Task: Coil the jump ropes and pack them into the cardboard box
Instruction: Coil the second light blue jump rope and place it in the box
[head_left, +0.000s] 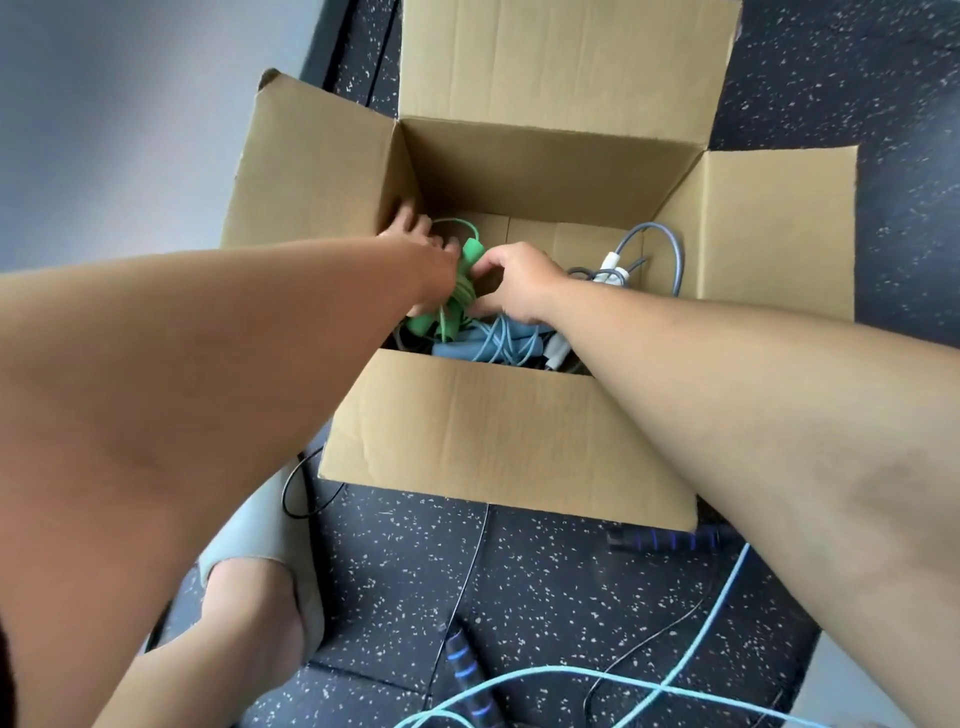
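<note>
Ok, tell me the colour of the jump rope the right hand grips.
Green jump rope, clearest in the head view.

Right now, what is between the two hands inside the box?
In the head view, the green jump rope sits between the left hand and the right hand, inside the cardboard box.
</note>
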